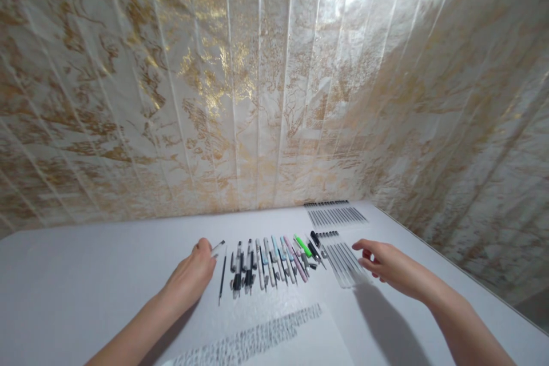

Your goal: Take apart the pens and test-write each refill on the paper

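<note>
My left hand (193, 270) is closed around a pale pen barrel (217, 249), whose dark end sticks out to the right past the fingers. Just right of that hand, a thin dark pen refill (222, 280) lies alone on the table. A row of pens and pen parts follows, among them black-gripped pens (237, 277), a pink pen (295, 260) and a bright green pen (302, 245). My right hand (381, 263) hovers beside a row of grey refills (343, 263), its fingers loosely bent and apart, with nothing visible in them.
Farther back, another row of slim dark-capped refills (337, 216) lies near the wall. A sheet of paper with dense writing (253, 334) is at the front of the white table (107, 274). Gold-patterned sheeting (257, 97) rises behind the table and along its right side.
</note>
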`<state>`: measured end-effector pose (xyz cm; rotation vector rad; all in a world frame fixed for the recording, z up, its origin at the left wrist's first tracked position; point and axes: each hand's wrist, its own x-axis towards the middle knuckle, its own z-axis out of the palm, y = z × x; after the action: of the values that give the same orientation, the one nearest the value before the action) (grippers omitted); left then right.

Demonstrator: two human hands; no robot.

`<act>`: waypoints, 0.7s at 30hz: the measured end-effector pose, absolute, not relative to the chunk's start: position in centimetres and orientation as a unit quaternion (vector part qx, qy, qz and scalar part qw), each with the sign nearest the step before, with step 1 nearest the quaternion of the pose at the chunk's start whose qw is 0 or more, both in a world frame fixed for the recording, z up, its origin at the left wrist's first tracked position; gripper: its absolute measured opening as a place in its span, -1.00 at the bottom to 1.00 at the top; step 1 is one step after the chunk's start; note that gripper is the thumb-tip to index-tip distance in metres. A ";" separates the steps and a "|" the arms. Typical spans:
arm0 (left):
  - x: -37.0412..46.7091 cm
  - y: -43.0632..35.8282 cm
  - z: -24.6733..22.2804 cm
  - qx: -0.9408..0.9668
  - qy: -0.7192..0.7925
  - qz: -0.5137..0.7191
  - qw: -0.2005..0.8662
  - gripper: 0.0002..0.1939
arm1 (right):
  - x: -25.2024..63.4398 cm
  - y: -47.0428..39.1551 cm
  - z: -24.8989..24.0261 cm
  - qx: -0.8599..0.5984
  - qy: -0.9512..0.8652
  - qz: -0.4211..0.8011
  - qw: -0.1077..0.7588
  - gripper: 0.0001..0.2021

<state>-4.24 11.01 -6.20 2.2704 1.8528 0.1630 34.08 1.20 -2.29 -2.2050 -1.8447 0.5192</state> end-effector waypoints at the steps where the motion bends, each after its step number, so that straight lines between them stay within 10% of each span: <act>1: -3.8 10.9 -6.2 0.775 0.621 0.051 0.105 -0.80 | 33.9 1.2 -2.3 -0.749 -0.629 0.176 0.108 -0.69; 21: -5.8 10.3 -5.4 0.791 0.514 0.212 0.256 -0.74 | 24.2 0.1 -0.3 -0.538 -0.700 0.382 0.275 -0.76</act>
<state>-5.76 10.35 -5.41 2.1468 1.3954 0.5750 24.25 0.09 -0.30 -1.4464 -1.8810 1.0265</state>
